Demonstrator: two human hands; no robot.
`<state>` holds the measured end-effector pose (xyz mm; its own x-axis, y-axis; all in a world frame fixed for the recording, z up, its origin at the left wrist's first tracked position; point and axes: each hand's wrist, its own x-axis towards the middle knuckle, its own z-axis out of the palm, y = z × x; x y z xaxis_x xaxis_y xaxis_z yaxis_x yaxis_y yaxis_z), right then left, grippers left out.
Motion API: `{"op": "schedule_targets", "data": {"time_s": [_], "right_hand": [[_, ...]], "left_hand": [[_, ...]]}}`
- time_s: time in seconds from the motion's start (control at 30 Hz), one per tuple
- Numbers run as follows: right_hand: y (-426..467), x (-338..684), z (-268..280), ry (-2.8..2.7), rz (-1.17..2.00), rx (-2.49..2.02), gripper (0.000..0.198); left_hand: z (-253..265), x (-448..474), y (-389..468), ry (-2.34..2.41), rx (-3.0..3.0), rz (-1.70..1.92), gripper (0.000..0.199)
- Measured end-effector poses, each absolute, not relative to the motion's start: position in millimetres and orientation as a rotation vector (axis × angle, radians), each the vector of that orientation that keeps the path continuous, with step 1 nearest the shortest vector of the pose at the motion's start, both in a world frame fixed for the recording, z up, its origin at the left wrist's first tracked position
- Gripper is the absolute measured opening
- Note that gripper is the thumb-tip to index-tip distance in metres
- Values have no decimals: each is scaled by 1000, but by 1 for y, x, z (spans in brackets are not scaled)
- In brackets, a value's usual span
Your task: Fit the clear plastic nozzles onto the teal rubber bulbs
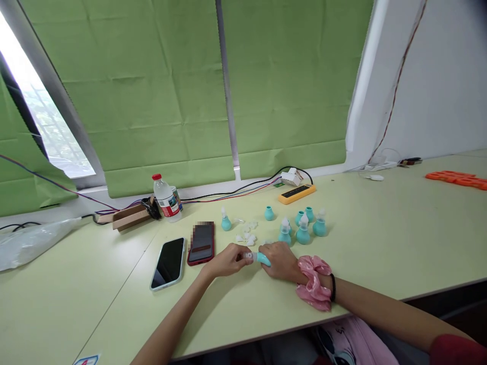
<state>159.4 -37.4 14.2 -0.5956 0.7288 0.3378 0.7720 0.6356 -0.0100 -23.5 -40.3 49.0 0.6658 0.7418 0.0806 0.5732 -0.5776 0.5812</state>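
Fingers (241,250) of the left hand (226,260), head view, pinch a clear nozzle (249,256); those of the right hand (280,260) grasp a teal bulb (263,259), end to end with it over the surface (236,314). The step appears to be fitting or parting the pieces, which cannot be told; the next move calls for steady alignment.

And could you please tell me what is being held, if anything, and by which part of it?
A teal bulb with a translucent top: the left hand holds the top, the right hand the bulb.
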Motion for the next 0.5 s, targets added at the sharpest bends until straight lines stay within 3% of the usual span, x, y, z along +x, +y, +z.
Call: {"op": "schedule_targets", "data": {"time_s": [0.17,0.4,0.5], "right_hand": [[-36,161,15,-2520,42,-1145,10],[-23,170,27,-2456,1109,-970,12],[-20,176,33,-2428,1299,-980,17]], "left_hand": [[49,-21,-43,995,2451,441,24],[54,-14,-52,950,2614,512,19],[55,-11,-55,937,2638,492,19]]}}
